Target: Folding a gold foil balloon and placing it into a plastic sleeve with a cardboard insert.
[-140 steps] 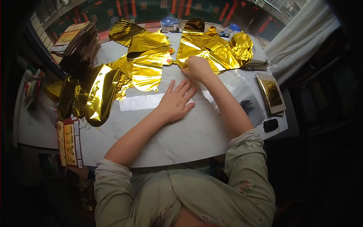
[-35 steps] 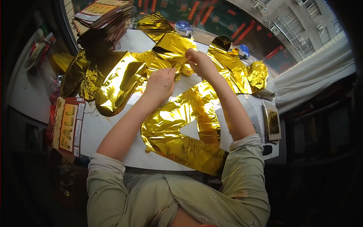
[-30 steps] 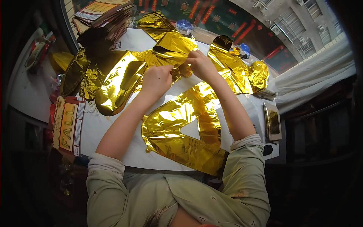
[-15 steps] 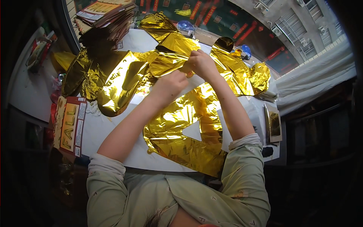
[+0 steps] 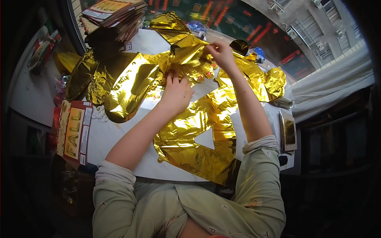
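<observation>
Near the table's middle, my right hand (image 5: 223, 55) pinches the raised edge of a gold foil balloon (image 5: 186, 55). My left hand (image 5: 177, 94) is lower and to the left, its fingers stretched forward, with the tips against the foil's near side. Small red and gold round pieces (image 5: 209, 74) show beneath the lifted foil. Closer to me lies a flat gold letter-shaped foil balloon (image 5: 194, 154) with a triangular opening, spread over the white table (image 5: 119, 139) and reaching past its front edge.
More gold foil balloons lie to the left (image 5: 131, 87) and right (image 5: 246, 81). A tall stack of printed cardboard packages (image 5: 115, 20) stands at the far left; one flat package (image 5: 74, 131) rests at the left edge. Small cards (image 5: 288, 131) lie at the right, near a white curtain (image 5: 329, 91).
My hands have moved apart: the right lifts the foil up and to the right, while the left has loosened and lowered slightly. Red pieces beneath are now uncovered.
</observation>
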{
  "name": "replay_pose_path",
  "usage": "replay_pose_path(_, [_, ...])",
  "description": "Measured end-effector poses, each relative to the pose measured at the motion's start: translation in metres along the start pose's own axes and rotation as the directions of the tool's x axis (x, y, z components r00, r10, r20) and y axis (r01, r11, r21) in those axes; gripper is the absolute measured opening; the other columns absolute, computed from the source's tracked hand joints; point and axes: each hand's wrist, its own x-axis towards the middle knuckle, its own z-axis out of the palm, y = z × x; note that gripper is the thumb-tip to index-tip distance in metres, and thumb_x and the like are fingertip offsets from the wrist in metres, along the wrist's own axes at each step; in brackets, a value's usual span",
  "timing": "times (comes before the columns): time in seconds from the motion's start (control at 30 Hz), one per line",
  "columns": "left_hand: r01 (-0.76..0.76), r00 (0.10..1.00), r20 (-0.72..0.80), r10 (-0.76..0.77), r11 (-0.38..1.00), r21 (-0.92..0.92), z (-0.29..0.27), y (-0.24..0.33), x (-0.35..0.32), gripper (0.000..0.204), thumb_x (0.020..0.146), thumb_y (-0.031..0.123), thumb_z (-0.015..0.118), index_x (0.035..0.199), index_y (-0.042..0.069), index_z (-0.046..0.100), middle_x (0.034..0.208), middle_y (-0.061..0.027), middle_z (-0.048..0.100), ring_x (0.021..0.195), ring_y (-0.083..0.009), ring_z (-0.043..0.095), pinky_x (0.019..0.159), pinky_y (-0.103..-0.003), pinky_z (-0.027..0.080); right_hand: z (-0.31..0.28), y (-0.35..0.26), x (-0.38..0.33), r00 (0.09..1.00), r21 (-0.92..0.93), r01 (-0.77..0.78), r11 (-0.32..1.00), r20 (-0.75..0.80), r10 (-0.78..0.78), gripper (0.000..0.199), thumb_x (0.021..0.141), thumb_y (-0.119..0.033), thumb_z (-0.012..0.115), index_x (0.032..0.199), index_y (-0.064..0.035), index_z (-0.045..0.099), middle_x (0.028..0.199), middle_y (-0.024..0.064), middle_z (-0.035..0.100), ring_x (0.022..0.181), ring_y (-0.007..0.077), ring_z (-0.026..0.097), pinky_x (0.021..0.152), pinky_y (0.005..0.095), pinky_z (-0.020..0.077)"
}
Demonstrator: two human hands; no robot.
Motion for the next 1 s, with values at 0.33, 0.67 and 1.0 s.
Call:
replay_pose_path(0.33, [0.075,0.996,-0.047,-0.077,0.996,-0.051,0.014,-0.007,-0.006,0.05,0.105,0.035,0.056,0.139,-0.001,0.058,0.151,-0.0174,0.055,0.137,-0.0447,0.05,0.108,-0.063,0.043,-0.155,0.019,0.091,0.699,0.906,0.217,0.364,-0.404,0.59,0.01,0.105,0.001,0.061,0.109,0.0087,0.057,0.106,0.0159,0.067,0.088,0.028,0.074,0.084,0.0358,0.0696])
replay_pose_path(0.67, [0.144,0.987,0.074,-0.14,0.989,-0.041,-0.001,-0.013,-0.006,0.048,0.105,0.041,0.055,0.139,0.008,0.062,0.155,-0.0091,0.056,0.138,-0.0345,0.051,0.107,-0.06,0.041,-0.304,-0.103,-0.009,0.326,-0.099,0.418,0.903,-0.912,-0.25,0.02,0.1,-0.01,0.07,0.107,0.0077,0.077,0.1,0.0144,0.079,0.087,0.0201,0.076,0.079,0.0321,0.0625])
replay_pose_path(1.0, [-0.04,0.965,-0.263,-0.014,0.979,-0.199,-0.043,-0.006,0.004,0.08,0.095,0.05,0.073,0.157,0.008,0.047,0.167,-0.0193,0.04,0.155,-0.0443,0.034,0.123,-0.057,0.03,-0.289,-0.202,-0.127,0.97,0.764,0.129,0.632,0.035,-0.24,0.036,0.108,-0.027,0.056,0.13,0.0014,0.063,0.117,0.0082,0.074,0.104,0.0168,0.071,0.093,0.0295,0.0553])
